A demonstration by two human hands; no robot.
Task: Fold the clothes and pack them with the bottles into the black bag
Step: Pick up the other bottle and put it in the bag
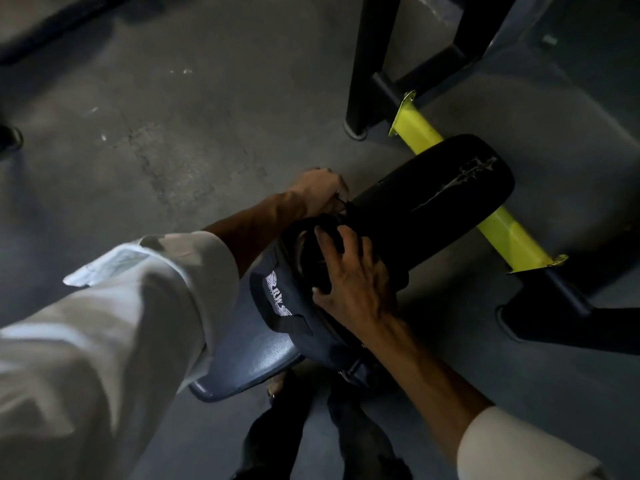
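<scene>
Two hands at the black bag (277, 303): left hand (317, 194) fingers clenching its edge, right hand (353, 275) fingers splayed.

blk padded seat (450, 202), torn top | yellow bar (419, 129) under it | gray chair (256, 355) | concrete floor (173, 133)

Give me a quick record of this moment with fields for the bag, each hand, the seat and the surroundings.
bag: black bag with white print, lying on the seat, mouth open
left hand: left hand gripping the far edge of the bag's opening
right hand: right hand spread over the opening, pressing down on dark contents
seat: grey padded seat under the bag
surroundings: concrete floor, yellow bar, black pad
bottles: none visible
</scene>
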